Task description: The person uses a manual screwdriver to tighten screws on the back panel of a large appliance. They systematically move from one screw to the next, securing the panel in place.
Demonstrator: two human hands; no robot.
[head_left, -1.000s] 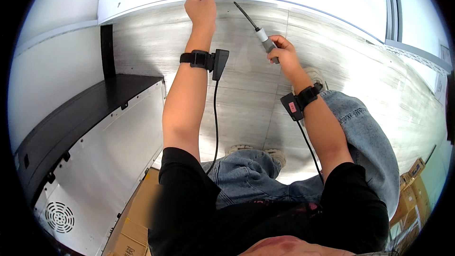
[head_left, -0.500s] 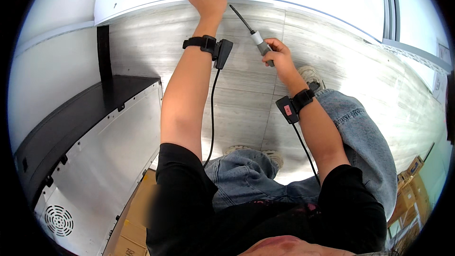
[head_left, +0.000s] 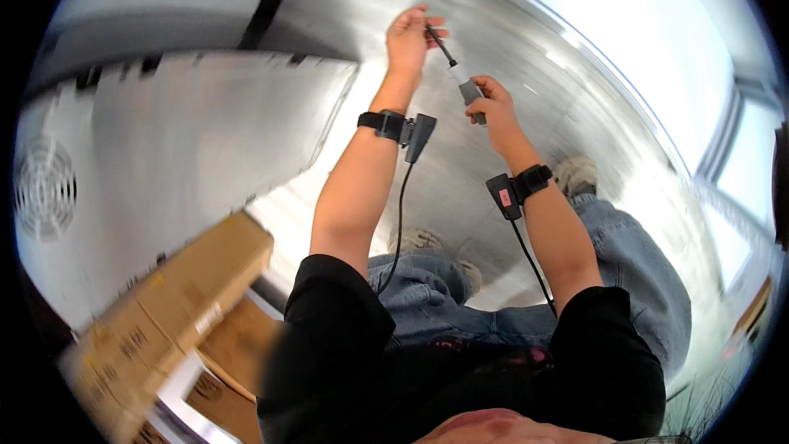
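Observation:
The grey-and-white handle of a screwdriver [head_left: 468, 94] is gripped in my right hand [head_left: 498, 108], its dark shaft slanting up and to the left. By the shaft's tip is my left hand [head_left: 407, 43], its fingers spread apart. Whether those fingers touch the tip is hard to see, and I make out nothing held in them. Both wrists carry black strapped devices with cables, one on the left wrist [head_left: 419, 138] and one on the right [head_left: 503, 197].
A long white panel [head_left: 641, 57] runs along the far right side. To the left stands a pale metal cabinet [head_left: 189, 123] with a round slotted vent, and a cardboard box [head_left: 177, 292] leans below it. My legs and shoes [head_left: 575, 174] rest on grey wood-look flooring.
My left hand has left the white panel near its small holes and come to the screwdriver's tip. The view has swung left, bringing more of the cabinet and cardboard box into sight.

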